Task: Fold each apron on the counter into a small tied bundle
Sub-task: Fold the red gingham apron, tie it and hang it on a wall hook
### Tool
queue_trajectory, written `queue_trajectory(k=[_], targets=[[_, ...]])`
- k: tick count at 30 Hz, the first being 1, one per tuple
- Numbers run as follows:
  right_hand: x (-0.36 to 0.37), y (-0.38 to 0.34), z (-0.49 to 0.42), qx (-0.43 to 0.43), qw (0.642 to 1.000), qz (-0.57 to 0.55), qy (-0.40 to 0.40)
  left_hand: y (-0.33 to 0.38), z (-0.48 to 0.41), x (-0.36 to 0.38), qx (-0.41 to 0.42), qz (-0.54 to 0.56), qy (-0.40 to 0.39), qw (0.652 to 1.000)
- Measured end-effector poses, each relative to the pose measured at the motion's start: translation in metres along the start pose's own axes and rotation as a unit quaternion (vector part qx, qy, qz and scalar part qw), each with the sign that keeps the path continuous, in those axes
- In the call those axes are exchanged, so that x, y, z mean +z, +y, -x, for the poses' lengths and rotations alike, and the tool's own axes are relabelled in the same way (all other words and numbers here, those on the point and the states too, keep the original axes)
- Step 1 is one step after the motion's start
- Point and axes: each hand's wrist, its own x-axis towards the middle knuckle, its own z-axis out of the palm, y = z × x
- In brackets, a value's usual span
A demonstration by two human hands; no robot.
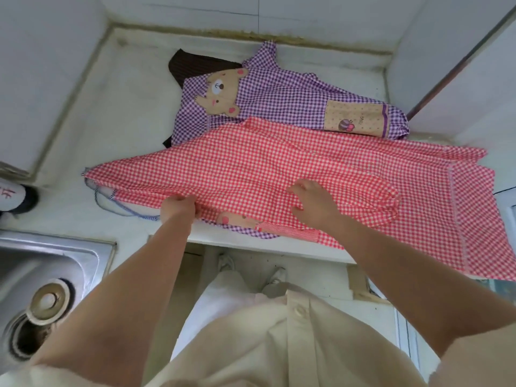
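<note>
A red-and-white checked apron lies spread lengthwise across the white counter, its right end hanging over the counter's front edge. My left hand grips a fold of its near edge with curled fingers. My right hand rests on the cloth near the middle, fingers loosely bent. A blue striped tie string trails from the apron's left end. Behind it lies a purple checked apron with a bear patch and a beige pocket. A dark brown striped cloth shows under the purple one.
A steel sink with a drain plug sits at the lower left. A white container with red writing stands at the left edge. Tiled walls close the counter at the back, left and right.
</note>
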Motion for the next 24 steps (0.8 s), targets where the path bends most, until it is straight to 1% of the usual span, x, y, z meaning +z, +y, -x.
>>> queue_trajectory(k=[1, 2, 4, 5, 6, 8, 10, 13, 15, 17, 19, 22, 24], targets=[[0.000, 0.002, -0.003, 0.020, 1.000, 0.000, 0.010, -0.001, -0.002, -0.005, 0.013, -0.045, -0.011, 0.999], [0.000, 0.002, -0.006, 0.036, 0.999, -0.013, 0.026, -0.003, -0.004, -0.011, 0.020, -0.093, -0.038, 0.995], [-0.004, 0.002, -0.014, 0.052, 0.996, -0.042, 0.066, -0.004, -0.006, -0.020, 0.046, -0.198, -0.085, 0.975], [-0.006, -0.001, -0.019, 0.053, 0.993, -0.052, 0.090, -0.002, -0.007, -0.025, 0.078, -0.251, -0.074, 0.962], [-0.008, -0.002, -0.023, 0.053, 0.990, -0.062, 0.114, -0.001, -0.009, -0.027, 0.122, -0.290, -0.038, 0.948], [-0.011, -0.008, -0.035, 0.047, 0.982, -0.079, 0.163, 0.008, -0.011, -0.030, 0.205, -0.311, 0.033, 0.928], [-0.014, -0.015, -0.048, 0.057, 0.977, -0.091, 0.184, 0.022, -0.013, -0.029, 0.275, -0.313, 0.045, 0.908], [-0.021, -0.027, -0.067, 0.101, 0.976, -0.108, 0.157, 0.043, -0.023, -0.023, 0.355, -0.328, -0.001, 0.875], [-0.027, -0.035, -0.082, 0.111, 0.974, -0.116, 0.157, 0.050, -0.031, -0.020, 0.387, -0.334, -0.016, 0.859], [-0.038, -0.044, -0.101, 0.120, 0.971, -0.136, 0.157, 0.058, -0.039, -0.018, 0.398, -0.339, -0.030, 0.852], [-0.053, -0.056, -0.119, 0.125, 0.971, -0.148, 0.139, 0.064, -0.044, -0.016, 0.396, -0.354, -0.052, 0.846], [-0.070, -0.080, -0.151, 0.140, 0.978, -0.142, 0.063, 0.069, -0.058, -0.012, 0.370, -0.373, -0.101, 0.845], [-0.075, -0.095, -0.175, 0.188, 0.969, -0.155, -0.028, 0.070, -0.066, -0.010, 0.345, -0.388, -0.139, 0.843]])
